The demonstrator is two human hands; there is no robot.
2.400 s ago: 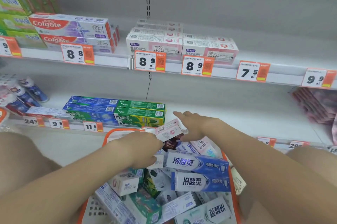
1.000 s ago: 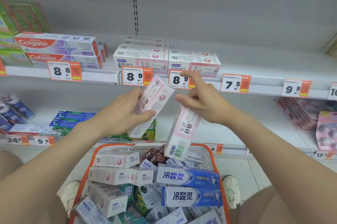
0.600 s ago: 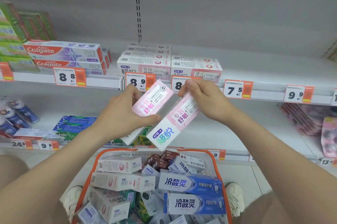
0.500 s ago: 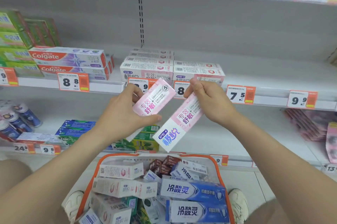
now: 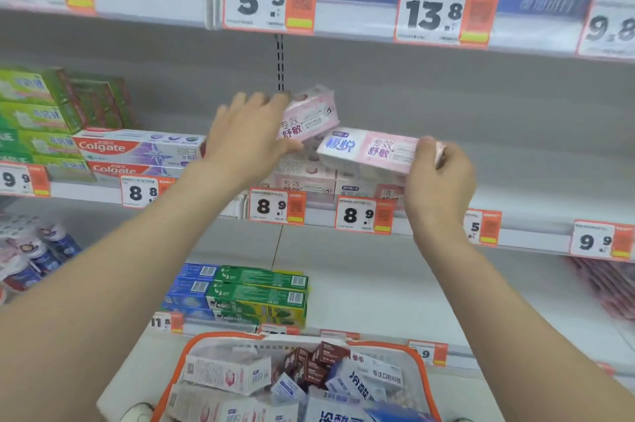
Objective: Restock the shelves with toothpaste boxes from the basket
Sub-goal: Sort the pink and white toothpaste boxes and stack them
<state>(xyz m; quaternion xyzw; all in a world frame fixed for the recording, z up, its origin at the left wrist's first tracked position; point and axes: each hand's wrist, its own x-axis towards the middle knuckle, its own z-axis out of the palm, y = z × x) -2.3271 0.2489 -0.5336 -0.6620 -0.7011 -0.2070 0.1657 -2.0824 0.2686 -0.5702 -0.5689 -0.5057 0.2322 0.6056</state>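
1. Grip status. Left hand holds the first pink toothpaste box by its left end, with the fingers spread over the top and the thumb beneath. The box is tilted. Right hand has its fingers curled round the right end of the second pink toothpaste box, which is nearly level.
2. Location. Both boxes are in the air over the shelf stack of similar cartons on the middle shelf, behind the 8.9 price tags. Their near corners are just beside each other; I cannot tell whether they touch. The basket below is well filled.
3. Risk A (judged). Each carton is held by one end only. The free end could droop or twist out of the fingers, because the carton is long and smooth.
4. Risk B (judged). Lowering both together could clash their corners or shove the loose shelf stack sideways toward the Colgate boxes, or forward over the lip.
5. Risk C (judged). The right column's print looks different but is too blurred to confirm. The second box may land on the wrong facing.
6. Materials. The cartons are long, rectangular and sharp-edged, of thin glossy card printed pink and white, and should stack flat. The shelf is smooth and pale. The basket is perforated white plastic with an orange rim.
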